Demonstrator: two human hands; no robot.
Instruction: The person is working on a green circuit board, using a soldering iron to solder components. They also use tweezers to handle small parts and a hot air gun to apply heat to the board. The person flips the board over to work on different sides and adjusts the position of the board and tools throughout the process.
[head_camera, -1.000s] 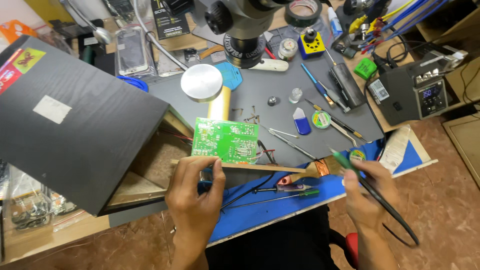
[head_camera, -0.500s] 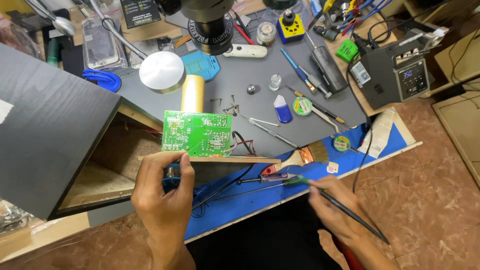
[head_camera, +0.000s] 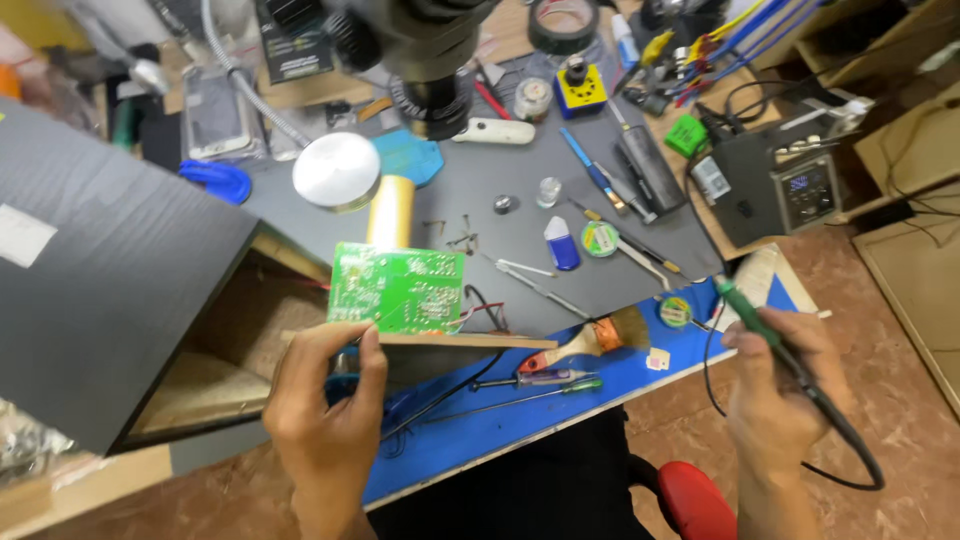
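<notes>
The left hand (head_camera: 325, 420) pinches the green board (head_camera: 397, 288) upright on the bench edge; it should stay braced there. The right hand (head_camera: 775, 395) is closed around the soldering iron (head_camera: 770, 335), right of the board. The round tin (head_camera: 336, 170) behind the board is lidded, contents hidden.

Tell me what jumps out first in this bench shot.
The bright green circuit board at centre, stood on edge with the left hand gripping its lower edge. To the right, the right hand holds a green-handled soldering iron with a black cord, off the bench edge. Behind them, a microscope head hangs over a grey mat littered with tools.
</notes>
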